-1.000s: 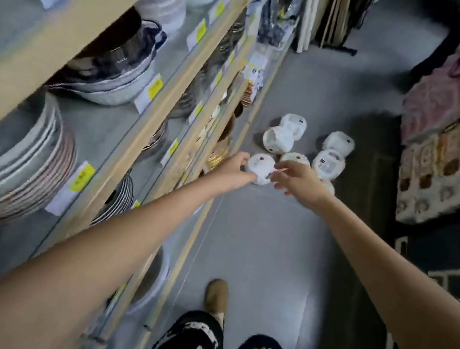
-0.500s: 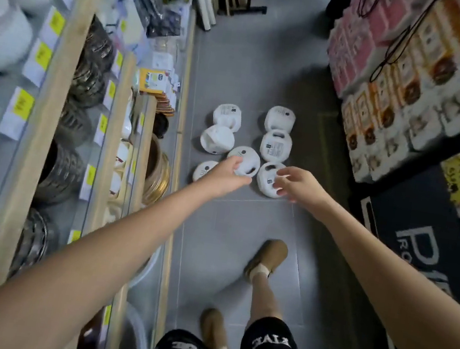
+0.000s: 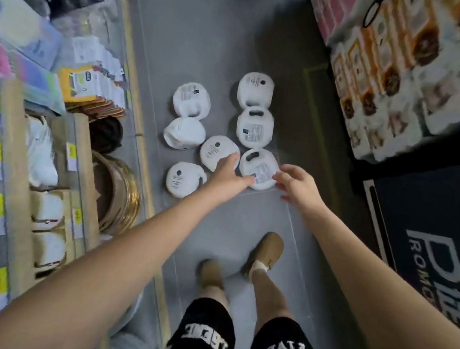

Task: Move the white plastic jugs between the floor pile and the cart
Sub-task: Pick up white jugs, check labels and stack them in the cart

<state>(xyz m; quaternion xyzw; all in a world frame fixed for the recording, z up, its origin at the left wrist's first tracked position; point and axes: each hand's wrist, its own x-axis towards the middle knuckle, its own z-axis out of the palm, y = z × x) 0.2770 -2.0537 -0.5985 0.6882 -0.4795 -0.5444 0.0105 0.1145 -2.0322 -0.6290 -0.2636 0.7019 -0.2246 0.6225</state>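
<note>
Several white plastic jugs lie in a pile on the grey floor ahead of me. My left hand [image 3: 230, 176] reaches out with straight fingers over the near middle jug [image 3: 216, 150]; contact is unclear. My right hand [image 3: 295, 185] hovers with loosely spread fingers at the right edge of the nearest right jug [image 3: 256, 164], which has a dark handle hole and a label. Neither hand holds anything. Another jug [image 3: 182, 179] lies at the near left, and others [image 3: 254, 126] lie farther back. No cart is in view.
Wooden shelving [image 3: 13, 173] with bowls, plates and yellow price tags runs along my left. Stacked boxed goods [image 3: 400, 68] stand on the right, above a dark floor mat [image 3: 435, 238]. My feet in tan shoes [image 3: 266, 253] stand on the grey aisle floor just behind the jugs.
The view has swung down and right and I have moved closer to the pile. Both hands stay extended over the near jugs, now spread slightly apart.
</note>
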